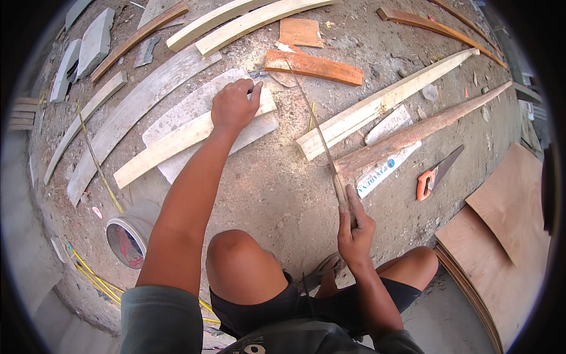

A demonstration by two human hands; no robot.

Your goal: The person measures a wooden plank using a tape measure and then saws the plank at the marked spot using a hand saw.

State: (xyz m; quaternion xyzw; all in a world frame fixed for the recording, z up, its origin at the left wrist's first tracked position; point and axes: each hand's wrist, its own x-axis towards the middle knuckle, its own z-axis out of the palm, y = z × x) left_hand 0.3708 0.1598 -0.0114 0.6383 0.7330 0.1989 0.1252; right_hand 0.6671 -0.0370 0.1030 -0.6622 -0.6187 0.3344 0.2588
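Observation:
My left hand [234, 105] is closed over a pale wooden batten [171, 148], near its far right end. The batten lies across pale, dusty slabs [206, 100] on the ground. In my right hand [355, 227] is a long-bladed tool [315, 121], gripped by its straight wooden handle. Its narrow blade points up and away, seen nearly edge-on, so I cannot tell whether it is a saw or a machete. The blade tip overlaps a reddish-brown wood block [315, 66] in the view; whether they touch is unclear. Pale sawdust lies around the batten's end.
Right of the blade lie a pale beam [389, 100], a rough brown plank [421, 131] and an orange-handled handsaw [425, 184]. Plywood sheets [489, 242] stand at the lower right. A bucket [127, 239] lies by my left arm, near a yellow cord [97, 283]. Several boards lie far left.

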